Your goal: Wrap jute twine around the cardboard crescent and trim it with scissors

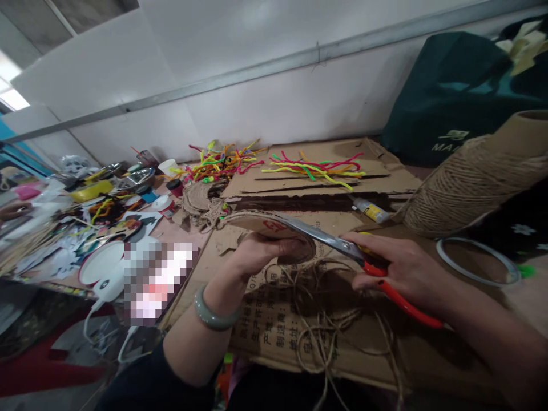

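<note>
My left hand point(263, 251) grips a curved cardboard piece point(252, 221) with a red printed mark and what looks like twine along its edge. Red-handled scissors point(323, 237) are in my right hand point(398, 265), their blades pointing left along the upper edge of that piece. The blades look nearly closed; whether anything is between them I cannot tell. Loose jute twine point(319, 337) lies tangled below both hands, over a printed cardboard sheet point(257, 354). Part of the piece is hidden behind my left fingers.
At right stand a big twine spool point(462, 188), a clear ring point(479, 260) and a dark green bag point(445, 97). A small glue bottle point(370, 210) lies near the scissors. Colourful fuzzy stems point(317, 166) lie behind. Leftward are paint jars point(162, 205) and a blurred-out device point(162, 285).
</note>
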Available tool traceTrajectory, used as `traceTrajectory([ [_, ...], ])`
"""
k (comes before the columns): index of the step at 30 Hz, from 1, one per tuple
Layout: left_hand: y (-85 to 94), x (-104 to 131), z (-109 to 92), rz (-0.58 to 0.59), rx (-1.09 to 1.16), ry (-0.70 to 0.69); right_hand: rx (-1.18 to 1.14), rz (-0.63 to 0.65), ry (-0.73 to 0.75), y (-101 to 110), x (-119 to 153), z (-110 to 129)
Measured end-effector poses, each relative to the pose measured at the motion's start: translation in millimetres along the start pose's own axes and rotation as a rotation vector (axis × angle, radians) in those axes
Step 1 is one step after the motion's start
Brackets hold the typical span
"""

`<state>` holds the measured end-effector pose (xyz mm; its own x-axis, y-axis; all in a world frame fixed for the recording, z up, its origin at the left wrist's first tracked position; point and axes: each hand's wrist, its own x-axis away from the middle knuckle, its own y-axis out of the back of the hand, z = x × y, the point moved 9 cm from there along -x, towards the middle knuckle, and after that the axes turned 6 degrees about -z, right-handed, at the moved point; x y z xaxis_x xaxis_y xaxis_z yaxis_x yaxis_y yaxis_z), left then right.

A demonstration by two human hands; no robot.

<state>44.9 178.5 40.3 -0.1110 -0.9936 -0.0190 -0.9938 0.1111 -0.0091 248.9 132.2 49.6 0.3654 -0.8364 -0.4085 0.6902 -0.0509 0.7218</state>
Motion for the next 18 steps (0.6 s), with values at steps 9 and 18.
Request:
traceTrajectory([
  [9,-1.4,-1,10,0.040,0.015,0.032,-0.016,0.005,-0.039,-7,3,-4],
  [18,-1.5,1,4,0.051,-0.030,0.029,0.013,-0.021,-0.102,0,1,-21],
])
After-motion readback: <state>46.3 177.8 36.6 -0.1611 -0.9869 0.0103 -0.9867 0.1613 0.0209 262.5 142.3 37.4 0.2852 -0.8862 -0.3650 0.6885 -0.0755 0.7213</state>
